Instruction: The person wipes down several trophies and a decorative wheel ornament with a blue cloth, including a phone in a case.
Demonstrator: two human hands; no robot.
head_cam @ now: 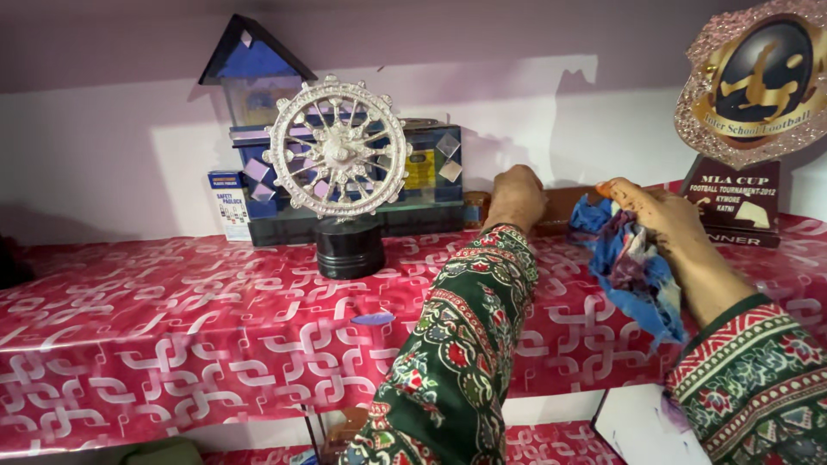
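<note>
Nearest the camera, two forearms in dark green sleeves with red and white floral print reach forward over a shelf (172, 344) covered in glossy red wrapping with a white interlocking pattern. A small bluish scrap (373, 319) lies on that cover just left of the left sleeve.

The right hand (659, 215) is curled around a crumpled blue cloth (633, 271) with purple and pink blotches; the fingers are bunched into its upper part and the rest hangs down below the wrist, above the red cover. The left hand (517, 196) is farther in, fingers bent over the top edge of a low brown wooden object (564, 211) that stands at the back of the shelf between the two hands. How firmly it grips cannot be told, since only the back of the hand shows.

Left of the left hand stands a silver spoked wheel ornament (336, 146) on a black round base (349, 247). Behind it is a dark blue box-shaped piece (431, 185) set with small mirror-like squares, topped by a little house-shaped model (254, 69). A small blue and white carton (228, 202) stands against its left end. At the far right, a football trophy (749, 86) with a glittery pink rim rests on a dark plaque base against the pale wall.
</note>
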